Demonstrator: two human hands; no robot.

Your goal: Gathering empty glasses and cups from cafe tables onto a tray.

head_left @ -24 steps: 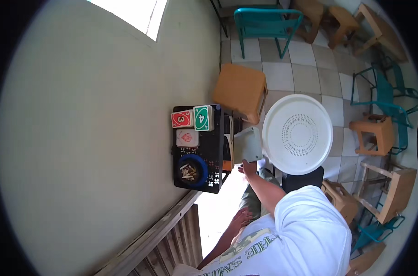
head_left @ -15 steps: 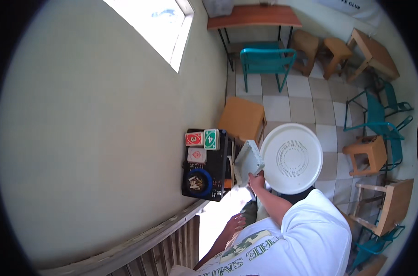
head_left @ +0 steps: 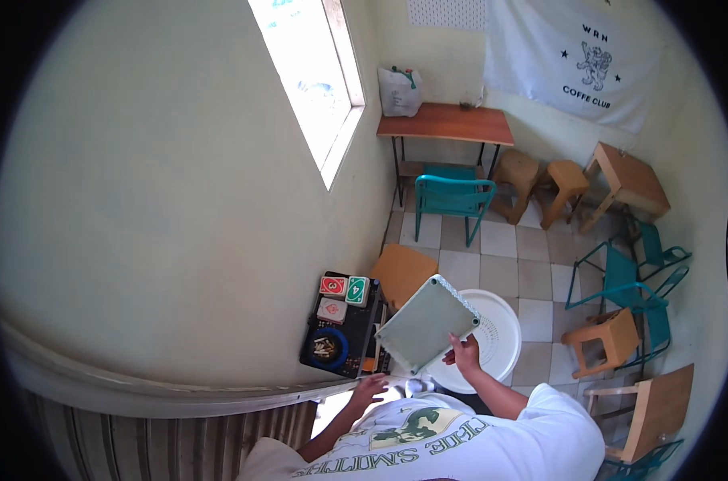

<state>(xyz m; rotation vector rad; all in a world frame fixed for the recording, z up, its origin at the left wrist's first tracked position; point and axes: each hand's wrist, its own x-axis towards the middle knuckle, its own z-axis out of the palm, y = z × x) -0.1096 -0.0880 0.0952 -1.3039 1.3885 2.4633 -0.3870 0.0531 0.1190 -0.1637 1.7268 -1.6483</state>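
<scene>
My right hand (head_left: 464, 354) grips the near right edge of a pale grey-green rectangular tray (head_left: 425, 325). The tray is tilted, a broad flat face towards me with small dark spots near its corners. Below it, and partly covered by it, is a round white plastic tabletop (head_left: 502, 341) with a pattern of small holes in the middle. My left hand (head_left: 369, 390) is free, fingers stretched out and apart, just in front of the black stand (head_left: 360, 341). On that stand lie a red card stack (head_left: 333, 285), a green card stack (head_left: 357, 290) and a pale card box (head_left: 332, 310).
A blue-rimmed bowl of cigarette butts (head_left: 326, 347) sits on the stand's near end. A tan stool (head_left: 404, 272) stands beyond it. Teal chairs (head_left: 456, 196), wooden stools (head_left: 608, 337) and a brown table (head_left: 444, 124) line the room. A corrugated panel (head_left: 171, 437) is at near left.
The tray has come up and turned its broad face towards me, still in my right hand. My left hand has come into view. The head view has tilted up, showing more of the far wall.
</scene>
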